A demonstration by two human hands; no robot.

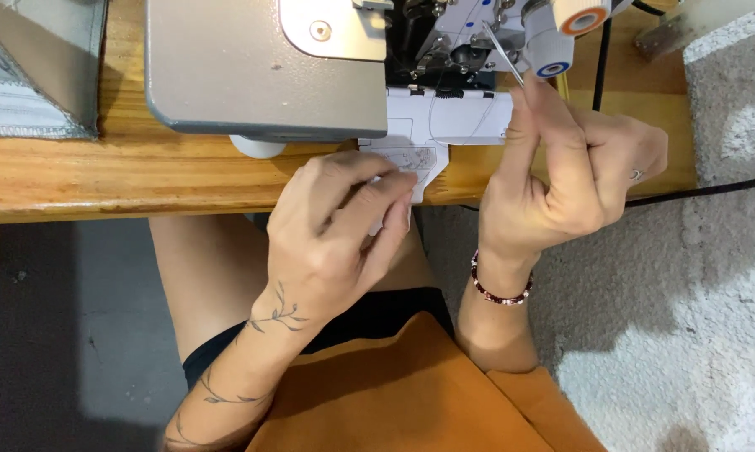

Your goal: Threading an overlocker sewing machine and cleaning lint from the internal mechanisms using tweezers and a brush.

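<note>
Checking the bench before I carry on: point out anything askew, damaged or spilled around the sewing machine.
Only one oddity: the machine's white front cover hangs open over the wooden table edge, under the left hand. The right hand holds tweezers at the threading parts. No spill or damage shows.
</note>
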